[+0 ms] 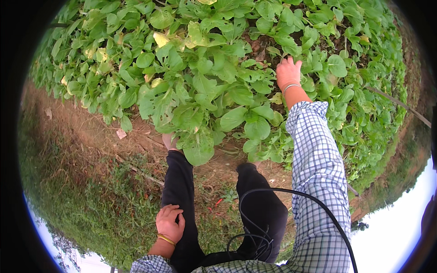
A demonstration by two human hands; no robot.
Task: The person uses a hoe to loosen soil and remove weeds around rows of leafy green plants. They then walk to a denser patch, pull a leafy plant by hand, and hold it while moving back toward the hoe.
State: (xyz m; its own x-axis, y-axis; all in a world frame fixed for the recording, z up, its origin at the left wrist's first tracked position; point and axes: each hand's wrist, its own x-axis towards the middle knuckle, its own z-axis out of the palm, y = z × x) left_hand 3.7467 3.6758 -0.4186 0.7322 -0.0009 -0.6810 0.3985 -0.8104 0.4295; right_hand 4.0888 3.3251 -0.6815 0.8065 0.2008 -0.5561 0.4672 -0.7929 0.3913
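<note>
My right hand (289, 72), with a silver bangle at the wrist, reaches into a bed of leafy greens (205, 85) at the upper right. Its fingertips are at the base of a leafy plant (286, 42) beside bare soil; whether they grip its stem is hard to see. Many leaves have holes and a few are yellow. Low on the left, my left hand (170, 221) rests on my dark-trousered leg (179, 191), fingers loosely curled and a gold-coloured bangle at the wrist. Nothing shows in it.
A bare dirt strip (92, 116) with dry stalks runs along the bed's near edge. A thin stick (143, 175) lies left of my legs, and another pole (399, 102) crosses the greens at right. A black cable (317, 201) loops over my lap.
</note>
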